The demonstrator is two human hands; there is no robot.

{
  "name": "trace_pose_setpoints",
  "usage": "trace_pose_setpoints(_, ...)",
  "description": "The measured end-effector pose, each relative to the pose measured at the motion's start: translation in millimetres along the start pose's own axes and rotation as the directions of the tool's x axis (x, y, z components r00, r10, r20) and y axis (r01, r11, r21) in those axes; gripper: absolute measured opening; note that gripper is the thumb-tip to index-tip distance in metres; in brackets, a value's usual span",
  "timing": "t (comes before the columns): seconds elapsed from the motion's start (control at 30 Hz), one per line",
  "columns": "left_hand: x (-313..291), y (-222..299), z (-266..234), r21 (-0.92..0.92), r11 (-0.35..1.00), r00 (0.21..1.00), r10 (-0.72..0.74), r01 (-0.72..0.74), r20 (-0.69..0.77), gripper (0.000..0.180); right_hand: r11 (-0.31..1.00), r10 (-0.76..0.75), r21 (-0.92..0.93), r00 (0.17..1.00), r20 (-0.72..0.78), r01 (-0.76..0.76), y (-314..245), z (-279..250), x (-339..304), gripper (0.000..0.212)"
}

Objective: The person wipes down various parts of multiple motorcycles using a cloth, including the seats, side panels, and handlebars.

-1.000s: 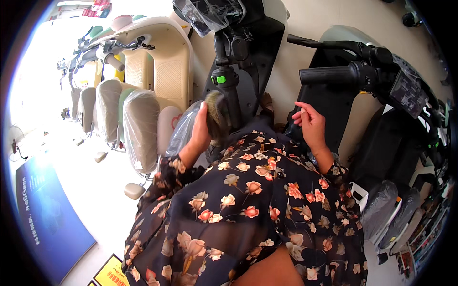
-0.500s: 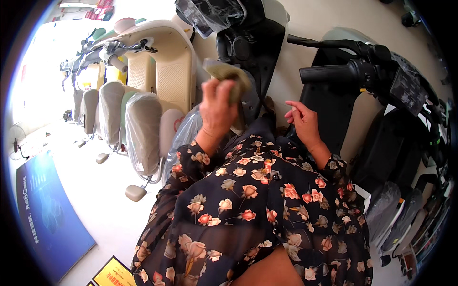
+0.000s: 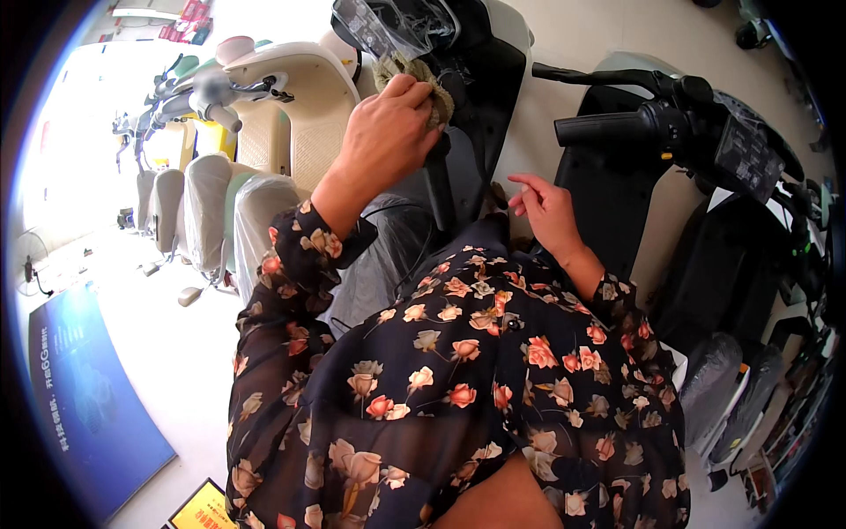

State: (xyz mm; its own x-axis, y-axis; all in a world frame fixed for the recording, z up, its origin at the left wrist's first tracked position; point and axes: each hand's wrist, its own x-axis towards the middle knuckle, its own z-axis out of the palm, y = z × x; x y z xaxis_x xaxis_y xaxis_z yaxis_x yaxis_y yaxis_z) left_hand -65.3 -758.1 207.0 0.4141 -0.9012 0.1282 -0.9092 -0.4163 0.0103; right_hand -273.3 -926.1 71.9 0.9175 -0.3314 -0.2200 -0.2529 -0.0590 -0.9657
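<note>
My left hand (image 3: pixel 388 137) is closed round a bunched olive-green cloth (image 3: pixel 441 104). The cloth is at the handlebar area of a black electric scooter (image 3: pixel 485 88), just below its display (image 3: pixel 383 26), which is covered in clear plastic. Whether the cloth presses on the scooter I cannot tell, since my hand hides the spot. Below my knuckles a black handlebar grip (image 3: pixel 439 189) points towards me. My right hand (image 3: pixel 548 216) holds nothing. Its index finger is stretched out to the left, the others loosely bent, in front of my body near the scooter's side.
On the left stands a row of cream scooters (image 3: pixel 322 132) with plastic-wrapped seats (image 3: pixel 205 212). Another black scooter's grip (image 3: pixel 604 130) juts in at the right. Wrapped seats (image 3: pixel 712 379) are at the lower right. A blue poster board (image 3: pixel 97 406) lies at the lower left.
My left hand has moved up and forward with the cloth, to the scooter's handlebar area. The black grip below it now shows. My right hand has shifted slightly left, its index finger straighter.
</note>
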Motion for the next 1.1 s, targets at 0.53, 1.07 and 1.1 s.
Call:
trace_pose_setpoints(0.53,-52,41,-32,-0.761,0.581,0.949,-0.279,0.289,0.148,0.043,0.807,-0.049,0.587,0.998,-0.031,0.058,-58,8,12,0.058)
trace_pose_setpoints(1.07,-23,35,65,-0.897,0.264,0.785,-0.605,0.354,0.132,0.043,0.824,-0.488,-0.419,0.853,-0.185,0.381,-54,34,37,0.051)
trace_pose_setpoints(1.1,-23,37,65,-0.894,0.278,0.783,-0.611,0.351,0.117,0.043,0.860,-0.463,-0.360,0.849,-0.254,0.361,-54,31,49,0.047)
